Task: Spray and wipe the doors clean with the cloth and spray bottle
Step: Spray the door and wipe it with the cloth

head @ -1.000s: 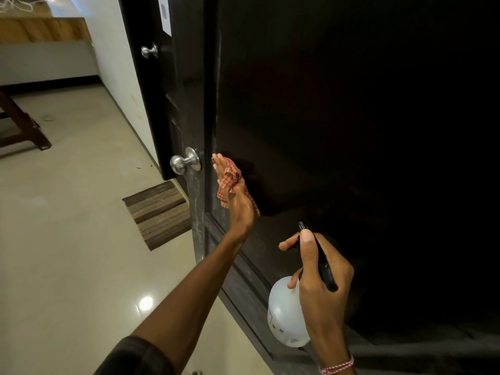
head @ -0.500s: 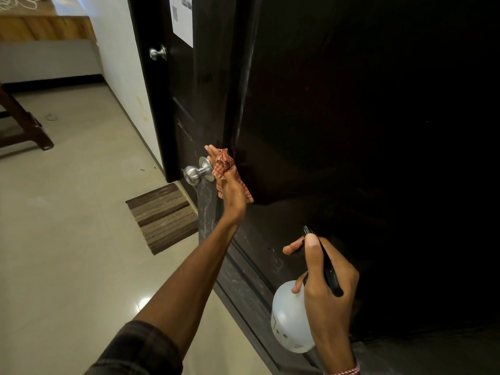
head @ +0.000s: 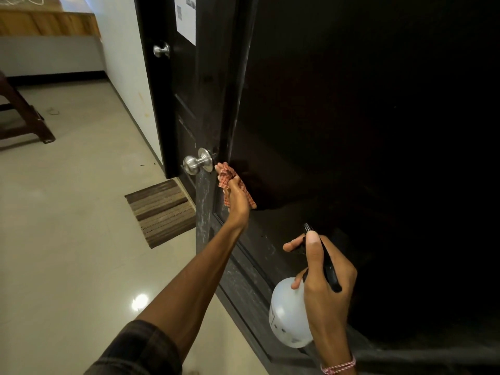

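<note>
The left arm wears a dark sleeve (head: 135, 350) with a faint grey plaid check; it ends near the elbow, and the forearm is bare from there to the left hand (head: 238, 197). Round the right wrist sits a thin bracelet (head: 338, 367) of twisted red and white thread, just behind the bare right hand (head: 327, 293)

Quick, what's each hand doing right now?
Left hand: holding the cloth, pressing it on the door.
Right hand: holding the spray bottle.
</note>
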A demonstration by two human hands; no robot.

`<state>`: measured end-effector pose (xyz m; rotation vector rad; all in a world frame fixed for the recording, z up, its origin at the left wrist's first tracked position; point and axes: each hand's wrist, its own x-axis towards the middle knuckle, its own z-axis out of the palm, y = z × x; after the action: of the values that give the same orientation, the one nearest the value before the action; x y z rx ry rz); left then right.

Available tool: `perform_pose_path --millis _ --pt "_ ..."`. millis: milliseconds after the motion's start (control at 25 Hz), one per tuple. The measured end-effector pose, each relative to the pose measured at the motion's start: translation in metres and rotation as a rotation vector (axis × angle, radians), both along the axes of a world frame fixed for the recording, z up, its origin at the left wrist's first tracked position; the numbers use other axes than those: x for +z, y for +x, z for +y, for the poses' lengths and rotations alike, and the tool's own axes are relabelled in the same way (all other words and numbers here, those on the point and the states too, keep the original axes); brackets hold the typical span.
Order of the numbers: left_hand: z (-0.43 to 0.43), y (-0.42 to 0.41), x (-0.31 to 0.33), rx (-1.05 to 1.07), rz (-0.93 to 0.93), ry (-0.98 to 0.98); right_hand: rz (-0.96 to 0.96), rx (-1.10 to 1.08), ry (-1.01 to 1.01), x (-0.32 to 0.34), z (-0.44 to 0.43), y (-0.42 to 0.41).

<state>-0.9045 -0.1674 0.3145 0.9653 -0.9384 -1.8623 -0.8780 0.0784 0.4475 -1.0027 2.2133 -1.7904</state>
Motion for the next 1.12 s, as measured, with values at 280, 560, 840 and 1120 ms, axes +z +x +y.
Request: perform_pose_path --millis 280,560,840,1120 --pt "0.121 -0.002 -0.004 -0.158 0.019 0.145 -0.039 -0.013 0.017 0.001 0.048 -0.008" --pt "0.229 -0.005 -0.002 -0.207 0.032 0.193 -0.053 -0.057 0.039 -0.018 0.132 -0.022" --pt "0.349 -0.016 -0.003 -0.257 0.128 0.316 -0.082 -0.073 0.068 -0.045 0.217 -0.031" --pt "0.410 -0.023 -0.006 -0.326 0.148 0.354 -0.133 -0.120 0.139 -0.062 0.251 -0.038"
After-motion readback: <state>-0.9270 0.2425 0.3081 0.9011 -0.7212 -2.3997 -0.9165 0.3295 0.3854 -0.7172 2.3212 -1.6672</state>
